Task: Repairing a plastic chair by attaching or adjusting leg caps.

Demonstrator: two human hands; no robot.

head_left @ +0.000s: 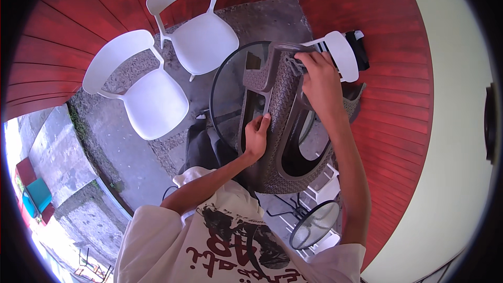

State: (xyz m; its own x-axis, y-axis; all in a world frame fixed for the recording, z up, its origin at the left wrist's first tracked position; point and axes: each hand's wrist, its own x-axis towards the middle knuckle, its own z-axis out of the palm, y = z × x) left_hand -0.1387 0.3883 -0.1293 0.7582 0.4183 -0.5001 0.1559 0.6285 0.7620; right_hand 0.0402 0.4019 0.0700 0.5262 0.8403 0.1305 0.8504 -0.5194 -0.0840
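You hold a brown woven chair [285,110] tipped up over the glass table [230,81].

Your right hand [320,81] is clamped on the chair's upper edge; your left hand [257,136] presses its side, fingers curled around the frame. Two white chairs [157,99] stand left of the table, another white chair [340,55] right of it, and a smaller glass table [314,225] sits below.

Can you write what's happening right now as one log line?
left hand: grips brown woven chair side | right hand: grips chair top | chair: lifted, tilted over round glass table
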